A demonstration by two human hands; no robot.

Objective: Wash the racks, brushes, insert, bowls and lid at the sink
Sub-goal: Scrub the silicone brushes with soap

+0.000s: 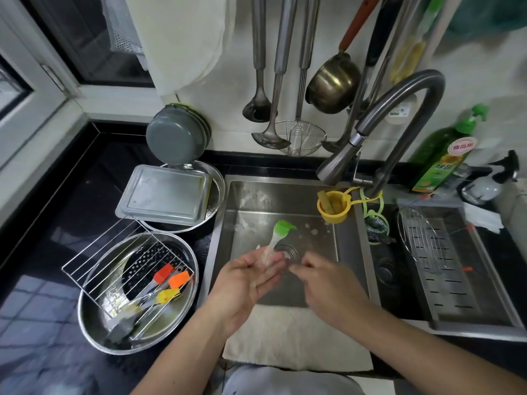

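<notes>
Washing green-headed silicone brush with clear handle (278,236): handle lies across fingers of left hand (245,277), over steel sink (350,269). Right hand (322,276) beside handle end, fingers loosely curled; contact unclear. Risk: wet handle slips from light hold, brush drops toward drain below.

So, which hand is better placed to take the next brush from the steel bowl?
The left hand, probably. The steel bowl with the brushes sits on the counter at its side. The right hand would cross over, but the left now holds the green brush.

Black counter (71,195): steel bowl (91,317), round tray (215,206), white towel (296,337).
</notes>
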